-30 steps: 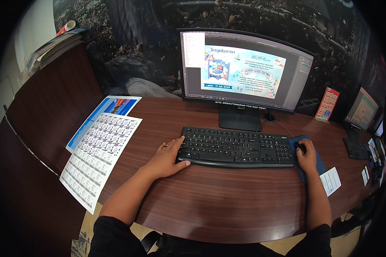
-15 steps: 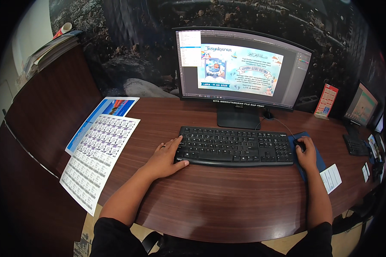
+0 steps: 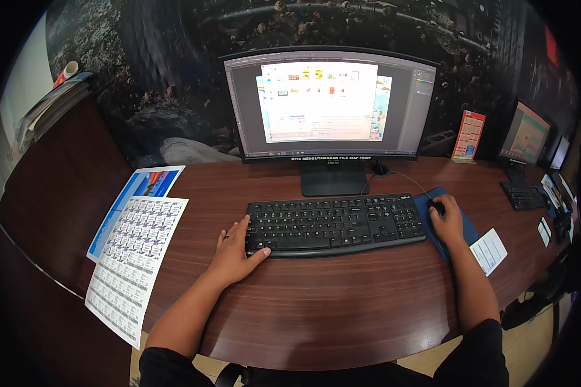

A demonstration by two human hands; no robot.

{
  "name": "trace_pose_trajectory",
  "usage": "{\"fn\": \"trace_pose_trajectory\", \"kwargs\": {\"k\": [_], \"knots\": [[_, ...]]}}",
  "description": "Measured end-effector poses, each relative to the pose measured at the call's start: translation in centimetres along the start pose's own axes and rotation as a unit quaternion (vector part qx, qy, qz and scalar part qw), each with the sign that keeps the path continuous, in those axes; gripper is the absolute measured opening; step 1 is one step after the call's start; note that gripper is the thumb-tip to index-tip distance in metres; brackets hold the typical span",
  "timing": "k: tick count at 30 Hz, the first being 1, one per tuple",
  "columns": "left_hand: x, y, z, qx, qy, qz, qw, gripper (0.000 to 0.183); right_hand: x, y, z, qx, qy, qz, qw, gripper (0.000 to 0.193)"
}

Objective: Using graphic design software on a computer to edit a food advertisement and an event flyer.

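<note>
At far left, a loose stack of papers (image 3: 51, 116) with a rolled white-and-red paper tube (image 3: 70, 69) on it rests on top of a dark brown wooden panel (image 3: 61, 161). Along the left edge of the brown wood-grain worktop (image 3: 329, 303) lies a glossy blue printed sheet (image 3: 115, 218), partly covered by a white sheet of purple-and-grey printed labels (image 3: 134, 258).

The bare left hand (image 3: 232, 255), a ring on one finger, rests at the left end of a long black plastic keyboard (image 3: 326, 227). Its thumb is spread well away from the fingers, reaching the keyboard's near left corner, and it grips nothing. The keyboard lies across the middle of the worktop, between its front and back edges. Behind it, near the back edge, a wide black monitor (image 3: 319, 103) shows a white window of small pictures over a pale blue design.

To the right, the right hand (image 3: 448, 222) curls over a small black mouse (image 3: 438, 208) — fingers closed around it — on a dark blue mouse pad (image 3: 469, 224). A red-and-white calendar (image 3: 468, 137) stands near the back edge; a white printed card (image 3: 489, 251) lies just beside the pad. Farther right sit a smaller black monitor (image 3: 527, 133) and a second black keyboard (image 3: 521, 195).
</note>
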State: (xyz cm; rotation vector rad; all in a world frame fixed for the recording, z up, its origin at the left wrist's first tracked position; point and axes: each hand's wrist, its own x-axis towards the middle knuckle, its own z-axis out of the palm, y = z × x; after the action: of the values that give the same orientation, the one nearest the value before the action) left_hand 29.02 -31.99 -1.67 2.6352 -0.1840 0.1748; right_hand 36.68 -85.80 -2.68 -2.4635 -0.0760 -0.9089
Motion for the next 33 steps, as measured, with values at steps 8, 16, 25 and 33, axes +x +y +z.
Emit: {"fn": "trace_pose_trajectory", "kwargs": {"k": [8, 16, 25, 33], "knots": [[-0.02, -0.36, -0.22, -0.014, -0.006, 0.004, 1.0, 0.098, 0.04, -0.24, -0.21, 0.022, -0.035, 0.013, 0.999, 0.022], [0.04, -0.66, -0.17, -0.022, -0.003, 0.01, 1.0, 0.099, 0.07, 0.08, 0.11, 0.045, -0.032, -0.034, 0.998, 0.023], [0.08, -0.8, -0.05, -0.022, -0.003, 0.012, 1.0, 0.099, 0.1, 0.58, 0.29, 0.042, -0.029, -0.043, 0.998, 0.025], [0.06, -0.21, -0.22, -0.027, -0.011, -0.004, 1.0, 0.097, -0.06, 0.54, 0.24, 0.038, -0.023, -0.04, 0.998, 0.025]]}}
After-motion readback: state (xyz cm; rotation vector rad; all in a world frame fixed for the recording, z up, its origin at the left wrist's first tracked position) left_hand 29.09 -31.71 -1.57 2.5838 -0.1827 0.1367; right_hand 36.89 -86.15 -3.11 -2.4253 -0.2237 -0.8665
